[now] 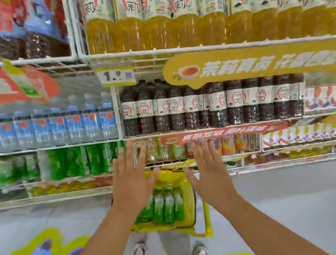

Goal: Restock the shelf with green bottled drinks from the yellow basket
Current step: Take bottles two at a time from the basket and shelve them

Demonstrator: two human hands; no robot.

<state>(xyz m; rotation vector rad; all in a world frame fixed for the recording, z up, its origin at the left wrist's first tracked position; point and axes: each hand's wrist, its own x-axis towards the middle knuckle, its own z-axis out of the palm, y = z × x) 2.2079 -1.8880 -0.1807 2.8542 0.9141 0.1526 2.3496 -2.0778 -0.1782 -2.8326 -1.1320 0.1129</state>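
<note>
**Both hands empty above the basket; no bottle taken up yet**

The step in hand is judged to be the reach for a bottle, with nothing yet grasped. The left hand [129, 173] is held flat with its fingers straight and spread, and nothing is held in it. The right hand [207, 168] is spread in the same way, palm down, and is likewise empty. Both are seen raised in front of the white wire shelving [179, 49], with the yellow plastic mesh basket [187, 201] visible between and below them on the grey floor [282, 199].

Four green plastic bottled drinks [164, 206] are seen lying side by side in the basket, caps towards the shelf. Whether more lie beneath them cannot be told. Matching green bottles [76, 162] are stocked on a low shelf to the left, below the row of clear water bottles with blue labels [53, 128]; this is judged to be the place to be filled, though the blur leaves the free space there unclear. Dark tea bottles with white labels [210, 106] stand on the shelf straight ahead.

For the next move, one or both hands would need to be lowered into the basket and closed round a bottle's body. The bottle would then have to be stood upright and carried left to the green row, past the wire front rail of that low shelf.
</note>
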